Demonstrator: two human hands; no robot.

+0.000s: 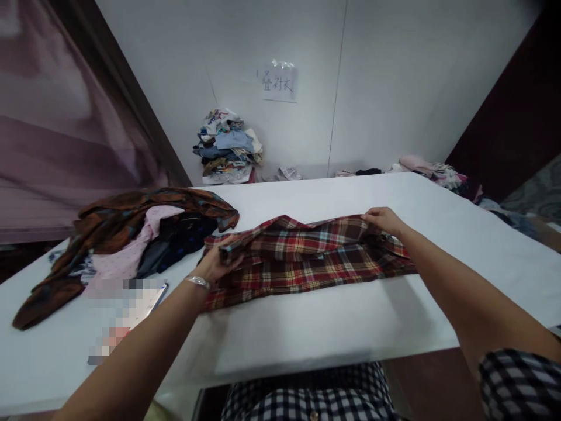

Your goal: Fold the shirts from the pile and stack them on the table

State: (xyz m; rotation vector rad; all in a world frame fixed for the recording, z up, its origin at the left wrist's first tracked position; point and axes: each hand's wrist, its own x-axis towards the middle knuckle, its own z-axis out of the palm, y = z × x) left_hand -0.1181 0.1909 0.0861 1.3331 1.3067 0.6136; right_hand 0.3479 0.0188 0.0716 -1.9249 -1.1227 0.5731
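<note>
A red, brown and white plaid shirt (pixel 302 260) lies spread sideways across the middle of the white table (pixel 333 327). My left hand (pixel 219 260), with a silver bracelet at the wrist, is closed on the shirt's left end, where the cloth is bunched. My right hand (pixel 383 221) pinches the shirt's far right edge. Between the two hands the upper layer of the shirt is lifted and folded over.
A heap of clothes (pixel 131 234), with a brown patterned piece on top and pink and dark ones under it, sits on the table's left. A flat card (pixel 144 304) lies by it. More clothes are piled against the wall (pixel 230 146) and at the right (pixel 432 171).
</note>
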